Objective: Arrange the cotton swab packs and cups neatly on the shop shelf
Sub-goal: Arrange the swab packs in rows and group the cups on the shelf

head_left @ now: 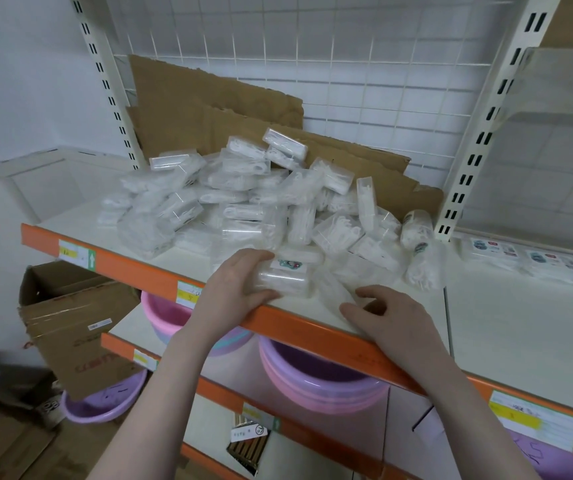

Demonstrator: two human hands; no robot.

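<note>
Pack (283, 277) blurred, left grip (235, 285).

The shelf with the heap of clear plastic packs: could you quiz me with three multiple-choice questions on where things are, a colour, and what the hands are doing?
1. Where do the purple plastic basins sit?
A above the heap
B on the shelf below
C on the heap

2. What colour is the shelf's front edge?
A orange
B green
C black

3. The left hand is:
A hanging idle
B gripping a clear plastic pack
C holding cardboard

Answers:
1 B, seen under the top shelf
2 A, orange strip
3 B, fingers curl round it
</note>
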